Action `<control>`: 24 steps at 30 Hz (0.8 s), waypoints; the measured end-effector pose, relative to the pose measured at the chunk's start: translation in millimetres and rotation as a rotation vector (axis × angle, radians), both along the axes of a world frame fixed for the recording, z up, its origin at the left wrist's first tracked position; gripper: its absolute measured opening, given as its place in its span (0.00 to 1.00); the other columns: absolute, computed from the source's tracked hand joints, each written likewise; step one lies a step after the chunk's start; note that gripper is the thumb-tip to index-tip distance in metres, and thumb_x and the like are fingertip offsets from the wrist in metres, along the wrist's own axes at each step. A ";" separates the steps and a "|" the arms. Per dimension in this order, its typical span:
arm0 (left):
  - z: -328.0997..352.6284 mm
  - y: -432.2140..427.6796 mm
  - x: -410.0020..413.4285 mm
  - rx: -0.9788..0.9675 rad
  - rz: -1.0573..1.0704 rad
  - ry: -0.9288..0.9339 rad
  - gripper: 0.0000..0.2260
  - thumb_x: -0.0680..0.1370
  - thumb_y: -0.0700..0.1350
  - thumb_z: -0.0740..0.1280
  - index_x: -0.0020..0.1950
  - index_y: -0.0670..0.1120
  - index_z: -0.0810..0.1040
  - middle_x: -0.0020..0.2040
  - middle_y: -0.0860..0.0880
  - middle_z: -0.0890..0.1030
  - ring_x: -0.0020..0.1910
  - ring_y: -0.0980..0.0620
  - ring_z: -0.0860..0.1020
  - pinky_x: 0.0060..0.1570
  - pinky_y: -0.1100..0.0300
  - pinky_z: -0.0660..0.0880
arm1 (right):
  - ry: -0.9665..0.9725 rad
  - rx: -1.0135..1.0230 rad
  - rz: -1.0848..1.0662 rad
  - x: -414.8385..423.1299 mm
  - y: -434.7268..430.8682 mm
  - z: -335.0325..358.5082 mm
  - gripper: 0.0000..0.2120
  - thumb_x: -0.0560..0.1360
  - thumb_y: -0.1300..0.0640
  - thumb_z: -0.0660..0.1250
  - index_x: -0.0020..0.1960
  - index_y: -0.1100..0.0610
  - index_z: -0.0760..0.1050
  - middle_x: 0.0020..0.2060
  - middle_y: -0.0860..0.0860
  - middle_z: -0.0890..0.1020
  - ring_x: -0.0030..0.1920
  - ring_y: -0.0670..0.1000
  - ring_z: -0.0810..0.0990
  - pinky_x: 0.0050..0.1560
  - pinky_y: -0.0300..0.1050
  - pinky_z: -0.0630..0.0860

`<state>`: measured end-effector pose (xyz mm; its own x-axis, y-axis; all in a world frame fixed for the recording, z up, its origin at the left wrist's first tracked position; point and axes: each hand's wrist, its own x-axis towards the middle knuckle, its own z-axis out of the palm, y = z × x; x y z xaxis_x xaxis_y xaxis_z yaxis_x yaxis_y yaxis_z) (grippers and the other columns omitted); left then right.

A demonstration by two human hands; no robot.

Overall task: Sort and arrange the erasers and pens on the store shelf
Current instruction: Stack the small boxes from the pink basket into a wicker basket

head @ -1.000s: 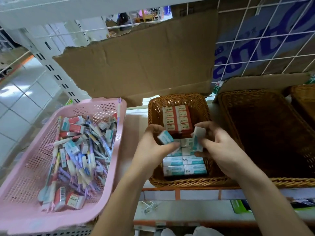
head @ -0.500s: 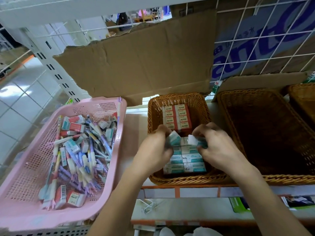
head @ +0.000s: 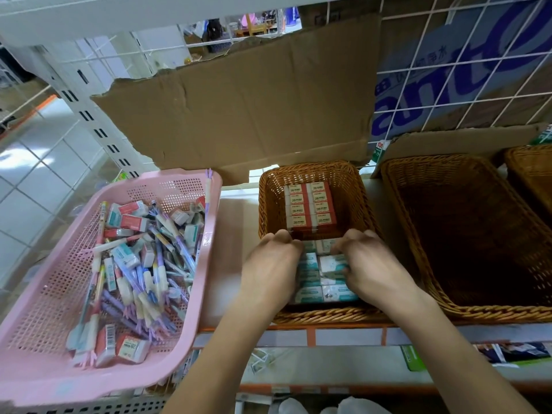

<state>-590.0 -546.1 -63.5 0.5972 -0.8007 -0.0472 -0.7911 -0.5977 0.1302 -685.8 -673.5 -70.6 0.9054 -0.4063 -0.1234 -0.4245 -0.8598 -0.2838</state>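
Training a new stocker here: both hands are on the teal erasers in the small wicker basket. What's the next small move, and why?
Probably lift the left hand toward the pink basket for another eraser: the teal erasers look seated in rows, and loose ones remain there.

Left hand (head: 268,270), right hand (head: 370,264) grip teal erasers (head: 331,262) inside small wicker basket (head: 322,316).

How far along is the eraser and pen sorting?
Done: red erasers stacked at the back of the small wicker basket. In hand: left hand and right hand grip teal erasers, lining them in front. Left: pens and mixed erasers jumbled in the pink basket; large wicker basket looks empty.
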 end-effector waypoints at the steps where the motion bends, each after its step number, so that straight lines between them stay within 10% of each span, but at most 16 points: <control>1: -0.8 -0.7 -0.9 0.002 -0.001 -0.007 0.17 0.77 0.45 0.65 0.66 0.51 0.72 0.61 0.51 0.71 0.62 0.48 0.70 0.52 0.55 0.74 | -0.001 -0.002 0.001 0.1 0.5 -0.6 0.18 0.75 0.62 0.62 0.64 0.53 0.71 0.59 0.50 0.72 0.60 0.52 0.69 0.58 0.43 0.71; 24: -5.6 -4.3 -5.0 0.049 -0.053 -0.077 0.16 0.78 0.48 0.63 0.66 0.51 0.73 0.63 0.49 0.73 0.61 0.47 0.70 0.57 0.55 0.71 | 0.094 0.023 -0.099 13.3 1.1 1.8 0.18 0.77 0.61 0.64 0.65 0.55 0.64 0.60 0.56 0.68 0.57 0.55 0.75 0.52 0.45 0.75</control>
<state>-595.0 -550.4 -69.1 0.5578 -0.8289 -0.0422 -0.8281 -0.5592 0.0394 -672.5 -672.3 -68.8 0.8447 -0.4896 -0.2162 -0.5330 -0.8060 -0.2574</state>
